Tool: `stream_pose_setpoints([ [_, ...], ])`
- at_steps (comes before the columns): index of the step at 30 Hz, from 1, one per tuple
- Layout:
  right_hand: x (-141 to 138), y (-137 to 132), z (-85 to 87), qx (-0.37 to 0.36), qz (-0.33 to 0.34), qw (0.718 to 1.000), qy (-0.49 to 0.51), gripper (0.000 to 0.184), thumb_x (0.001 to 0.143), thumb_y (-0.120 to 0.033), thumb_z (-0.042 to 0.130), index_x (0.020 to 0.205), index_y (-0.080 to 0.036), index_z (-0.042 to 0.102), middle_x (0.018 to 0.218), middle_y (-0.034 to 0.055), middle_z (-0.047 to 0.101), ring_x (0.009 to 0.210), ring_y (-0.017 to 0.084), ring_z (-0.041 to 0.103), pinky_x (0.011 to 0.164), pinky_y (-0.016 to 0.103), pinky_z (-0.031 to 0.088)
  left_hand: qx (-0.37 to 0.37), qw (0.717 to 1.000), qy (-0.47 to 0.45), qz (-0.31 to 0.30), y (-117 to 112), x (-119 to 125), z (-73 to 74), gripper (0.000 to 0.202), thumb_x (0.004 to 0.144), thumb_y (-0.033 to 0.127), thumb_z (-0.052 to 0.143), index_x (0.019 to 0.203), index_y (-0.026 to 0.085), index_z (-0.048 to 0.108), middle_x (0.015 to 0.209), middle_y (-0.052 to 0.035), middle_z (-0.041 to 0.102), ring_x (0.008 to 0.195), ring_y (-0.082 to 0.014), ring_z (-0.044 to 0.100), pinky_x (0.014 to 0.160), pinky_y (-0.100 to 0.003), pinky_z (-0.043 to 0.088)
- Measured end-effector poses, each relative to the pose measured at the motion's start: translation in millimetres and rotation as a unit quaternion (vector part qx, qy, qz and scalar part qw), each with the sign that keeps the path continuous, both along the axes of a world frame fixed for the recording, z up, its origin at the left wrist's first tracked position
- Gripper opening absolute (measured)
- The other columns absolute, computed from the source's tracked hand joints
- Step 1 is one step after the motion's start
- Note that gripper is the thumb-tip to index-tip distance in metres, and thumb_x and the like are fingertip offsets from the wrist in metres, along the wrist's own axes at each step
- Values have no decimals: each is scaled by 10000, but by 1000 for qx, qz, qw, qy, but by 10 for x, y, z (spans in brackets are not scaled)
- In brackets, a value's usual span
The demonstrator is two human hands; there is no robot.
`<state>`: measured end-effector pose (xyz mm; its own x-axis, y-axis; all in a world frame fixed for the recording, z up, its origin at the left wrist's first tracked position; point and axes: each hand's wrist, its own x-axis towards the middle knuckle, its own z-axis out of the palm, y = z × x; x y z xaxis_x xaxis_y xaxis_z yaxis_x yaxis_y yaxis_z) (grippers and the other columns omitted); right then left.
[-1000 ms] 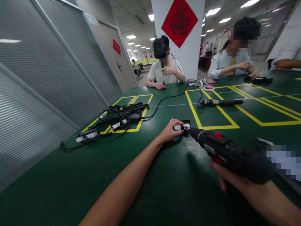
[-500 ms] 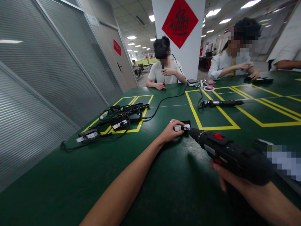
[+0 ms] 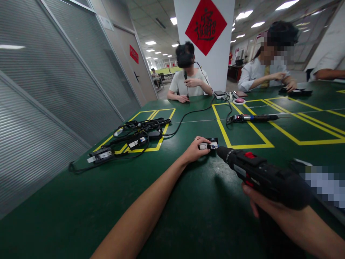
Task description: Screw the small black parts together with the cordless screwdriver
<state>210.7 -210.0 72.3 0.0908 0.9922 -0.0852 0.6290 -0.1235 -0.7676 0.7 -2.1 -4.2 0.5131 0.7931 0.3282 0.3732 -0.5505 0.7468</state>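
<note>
My right hand [image 3: 265, 201] is wrapped round the grip of a black cordless drill [image 3: 258, 176] with red accents. The drill points left and away from me, its chuck close to a small black casing [image 3: 214, 140] with a white, blue-marked part in it. Whether the tip touches the casing cannot be made out. My left hand [image 3: 197, 149], wearing a ring, grips that casing from its left side and holds it against the green table [image 3: 172, 201]. The left fingertips partly hide the casing.
Black cables and adapter-like boxes [image 3: 140, 135] lie at left. A pen-shaped tool [image 3: 254, 118] lies beyond the drill, among yellow tape outlines [image 3: 250, 146]. A blurred-out flat item [image 3: 325, 183] lies at right. One person [image 3: 190, 81] sits opposite, another [image 3: 265, 75] at far right.
</note>
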Motion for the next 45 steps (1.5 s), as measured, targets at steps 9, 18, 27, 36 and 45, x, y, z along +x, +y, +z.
stream_pose_setpoints([
  [9, -14, 0, -73, 28, -11, 999, 29, 577, 796, -508, 507, 1275, -187, 534, 418, -48, 613, 438, 216, 650, 537, 352, 539, 15, 1000, -4, -6, 12, -9, -13, 316, 736, 206, 651, 1052, 192, 645, 1071, -57, 551, 1080, -203, 500, 978, -358, 413],
  [18, -41, 16, -74, 32, -29, 998, 36, 523, 767, -515, 511, 1172, -195, 595, 372, -54, 579, 374, 207, 610, 445, 330, 500, 7, 1000, 1, 1, 2, 8, 5, 324, 733, 197, 650, 1057, 199, 649, 1094, -60, 556, 1095, -207, 502, 987, -357, 409],
  [27, -28, 7, -25, 33, -13, 999, 27, 439, 779, -504, 514, 1077, -195, 604, 408, -50, 608, 432, 204, 648, 476, 313, 531, 12, 1000, -4, -4, 15, -6, -16, 324, 733, 204, 654, 1057, 193, 643, 1082, -59, 547, 1064, -199, 509, 976, -355, 417],
  [36, 7, 32, -91, 21, -4, 999, 30, 418, 789, -441, 545, 1117, -184, 580, 404, -55, 614, 411, 203, 651, 489, 319, 534, 16, 1000, -9, -8, 11, -6, -11, 320, 733, 197, 648, 1053, 189, 647, 1074, -62, 550, 1079, -206, 502, 980, -352, 410],
  [45, -49, -8, 87, 21, -7, 1000, 22, 529, 771, -492, 517, 1183, -168, 586, 412, -52, 592, 416, 191, 621, 487, 307, 526, 16, 1000, -4, -5, 32, -2, -32, 330, 727, 188, 650, 1057, 190, 643, 1087, -63, 545, 1081, -203, 502, 987, -349, 407],
])
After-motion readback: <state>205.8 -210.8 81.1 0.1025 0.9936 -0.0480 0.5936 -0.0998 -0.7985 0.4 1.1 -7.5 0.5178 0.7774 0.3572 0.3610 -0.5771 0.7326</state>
